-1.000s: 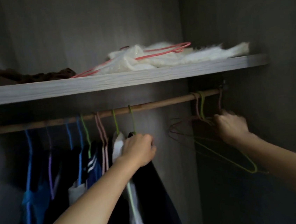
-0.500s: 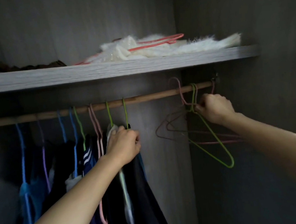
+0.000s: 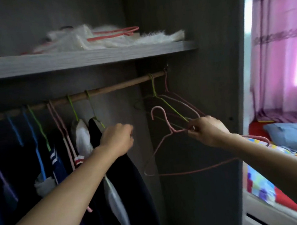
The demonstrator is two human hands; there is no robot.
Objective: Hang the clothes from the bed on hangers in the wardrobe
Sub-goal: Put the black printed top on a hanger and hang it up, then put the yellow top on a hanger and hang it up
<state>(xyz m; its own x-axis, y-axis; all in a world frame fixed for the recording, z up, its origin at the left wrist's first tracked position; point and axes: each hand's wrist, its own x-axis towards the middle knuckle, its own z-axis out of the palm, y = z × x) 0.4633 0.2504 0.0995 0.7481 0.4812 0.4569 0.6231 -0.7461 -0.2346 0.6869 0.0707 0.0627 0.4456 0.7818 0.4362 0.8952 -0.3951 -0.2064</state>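
My right hand grips a pink wire hanger by its shoulder; the hanger is off the wooden rail, its hook free below the rail. A green hanger and another pink hanger hang empty at the rail's right end. My left hand is closed on the shoulder of a dark garment that hangs from a green hanger. Several more clothes on coloured hangers fill the rail's left part.
A grey shelf above the rail carries white fluffy fabric and a red hanger. The wardrobe's side wall stands at the right. Beyond it are a bed with a blue pillow and a pink curtain.
My right hand has lifted the pink hanger off the rail and drawn it down and toward me. The view has swung right, revealing the bed and curtain. My left hand stays on the dark garment.
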